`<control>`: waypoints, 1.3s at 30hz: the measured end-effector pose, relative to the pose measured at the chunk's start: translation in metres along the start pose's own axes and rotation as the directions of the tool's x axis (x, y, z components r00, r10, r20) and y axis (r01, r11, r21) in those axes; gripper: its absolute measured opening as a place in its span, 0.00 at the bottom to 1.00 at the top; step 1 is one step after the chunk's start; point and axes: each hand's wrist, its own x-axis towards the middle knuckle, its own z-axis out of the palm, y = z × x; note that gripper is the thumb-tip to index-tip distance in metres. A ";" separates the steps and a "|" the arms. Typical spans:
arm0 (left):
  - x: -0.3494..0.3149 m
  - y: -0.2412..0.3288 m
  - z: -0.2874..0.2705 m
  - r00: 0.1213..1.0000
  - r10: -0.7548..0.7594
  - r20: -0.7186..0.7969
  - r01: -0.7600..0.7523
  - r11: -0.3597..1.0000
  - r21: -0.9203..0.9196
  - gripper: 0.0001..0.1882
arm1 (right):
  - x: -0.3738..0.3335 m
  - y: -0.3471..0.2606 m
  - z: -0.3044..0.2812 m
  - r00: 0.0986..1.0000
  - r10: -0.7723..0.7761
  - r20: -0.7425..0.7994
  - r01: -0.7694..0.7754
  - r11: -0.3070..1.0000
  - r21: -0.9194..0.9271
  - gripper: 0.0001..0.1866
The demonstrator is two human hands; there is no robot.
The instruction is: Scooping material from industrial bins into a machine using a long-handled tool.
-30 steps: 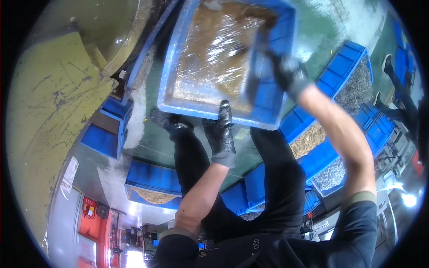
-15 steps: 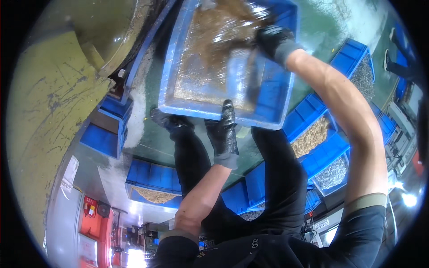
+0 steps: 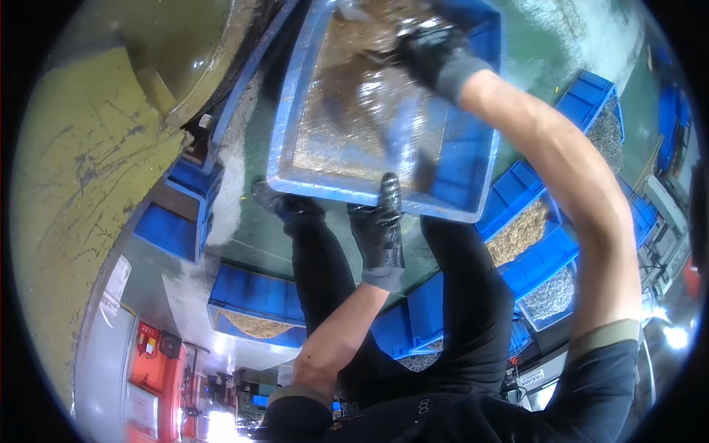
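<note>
A blue plastic tub (image 3: 278, 140) is tilted in front of me, with a wet, shiny brownish layer (image 3: 336, 122) over its bottom. My left hand (image 3: 379, 225), in a black glove with a grey cuff, is closed on the tub's near rim. Its thumb lies over the rim and the other fingers are hidden underneath. Inside the tub, toward the far right, my right hand (image 3: 432, 55) in a matching glove is at the brownish layer. Motion smears its fingers, so I cannot tell whether they grip anything.
To the left stands a large worn yellow-green machine part (image 3: 96, 155). Blue bins surround my legs: one with tan pieces (image 3: 521, 232), one with silvery pieces (image 3: 550, 295), one with grey pieces (image 3: 605, 133), another with tan material (image 3: 258, 323). The floor (image 3: 258, 229) is green.
My right hand has moved leftward and slightly inward across the tub. The tub and my left hand have shifted a little right and toward me.
</note>
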 end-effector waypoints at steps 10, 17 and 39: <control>-0.012 0.001 0.012 0.990 -0.096 0.104 0.115 0.972 -0.203 0.30 | -0.070 -0.067 0.090 0.979 -0.203 -0.006 0.202 0.976 0.081 0.19; -0.014 0.004 0.034 0.979 -0.187 0.082 0.204 0.899 -0.388 0.27 | 0.065 0.002 0.039 0.945 0.149 -0.291 -0.106 0.982 0.157 0.16; -0.015 0.004 0.014 0.994 0.086 0.066 -0.100 0.963 0.251 0.24 | -0.024 0.010 0.091 0.951 -0.232 -0.203 0.168 0.942 -0.290 0.19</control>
